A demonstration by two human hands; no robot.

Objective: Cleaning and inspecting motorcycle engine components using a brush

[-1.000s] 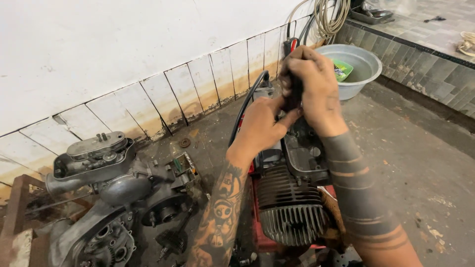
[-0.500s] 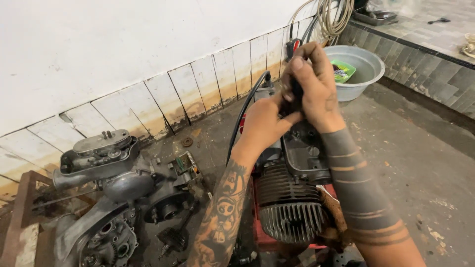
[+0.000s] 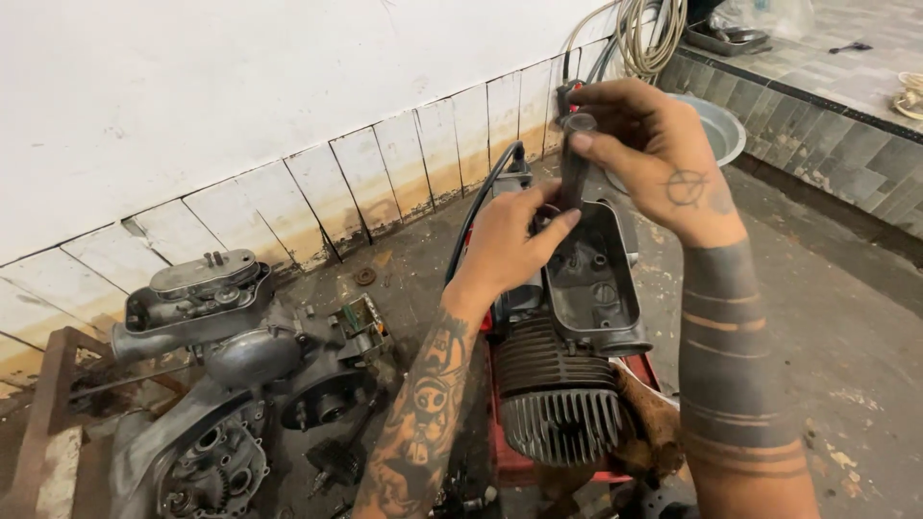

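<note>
My right hand point(image 3: 654, 159) grips the top of a dark upright rod-like tool point(image 3: 573, 163) above a small engine. My left hand point(image 3: 514, 240) pinches the lower end of that tool where it meets the open grey engine housing point(image 3: 591, 284). Below the housing sits a finned cylinder point(image 3: 558, 404) on a red stand point(image 3: 510, 461). A black cable point(image 3: 476, 216) arcs up behind my left hand. Both forearms are tattooed.
A second grey engine point(image 3: 221, 384) with a carburettor on top stands at the left beside a rusty metal frame point(image 3: 43, 423). A metal bowl point(image 3: 721, 130) sits behind my right hand. Coiled hoses point(image 3: 644, 34) hang at the tiled wall. A raised tiled ledge point(image 3: 827, 106) runs along the right.
My right hand has lifted up and turned so its back faces me, drawing the tool upright. The bowl is now mostly hidden behind that hand.
</note>
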